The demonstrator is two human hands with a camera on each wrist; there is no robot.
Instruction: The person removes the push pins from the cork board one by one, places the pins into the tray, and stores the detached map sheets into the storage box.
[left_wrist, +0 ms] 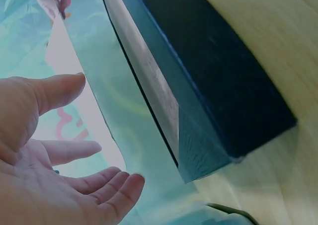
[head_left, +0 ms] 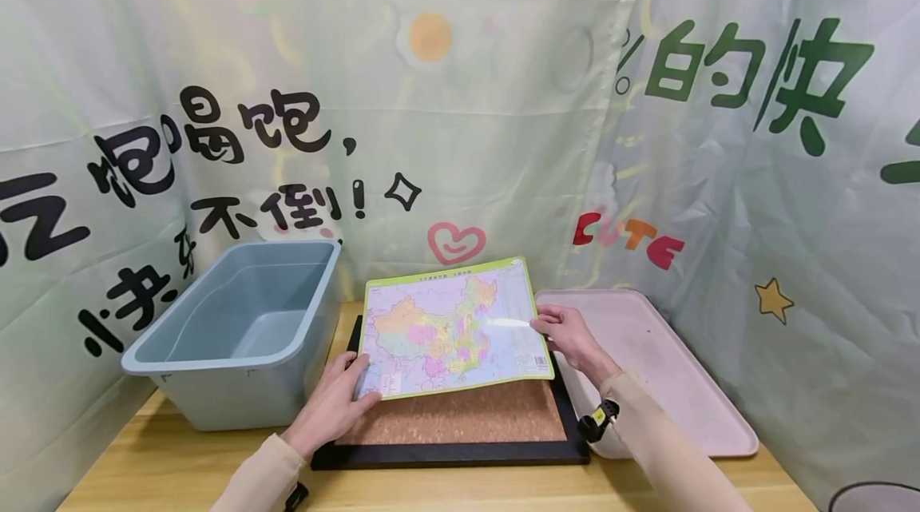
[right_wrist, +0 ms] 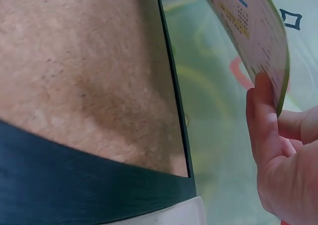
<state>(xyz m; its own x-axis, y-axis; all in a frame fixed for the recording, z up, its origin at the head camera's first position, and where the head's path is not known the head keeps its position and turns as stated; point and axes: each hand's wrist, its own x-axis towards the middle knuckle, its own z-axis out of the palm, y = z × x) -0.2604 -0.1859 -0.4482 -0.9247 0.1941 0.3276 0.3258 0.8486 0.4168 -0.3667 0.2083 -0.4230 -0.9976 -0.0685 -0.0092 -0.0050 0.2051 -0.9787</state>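
A glossy map sheet point(head_left: 446, 336) with a yellow-green border is held tilted above a black-framed cork board point(head_left: 460, 416), covering its upper part. My right hand point(head_left: 571, 336) pinches the sheet's right edge; in the right wrist view, fingers of the right hand point(right_wrist: 283, 150) lie on the printed back of the map sheet point(right_wrist: 253, 36). At the lower left corner is my left hand point(head_left: 334, 400), its thumb and fingers spread along the edge. The left wrist view shows the left hand point(left_wrist: 64, 155) with fingers loosely extended beside the board's dark frame point(left_wrist: 208, 76).
A deep blue-grey plastic bin point(head_left: 237, 392) stands left of the board. To the right lies a pale pink tray point(head_left: 668, 384), partly behind my right arm. All rest on a wooden table point(head_left: 129, 464). Printed curtains point(head_left: 467, 81) hang close behind and at both sides.
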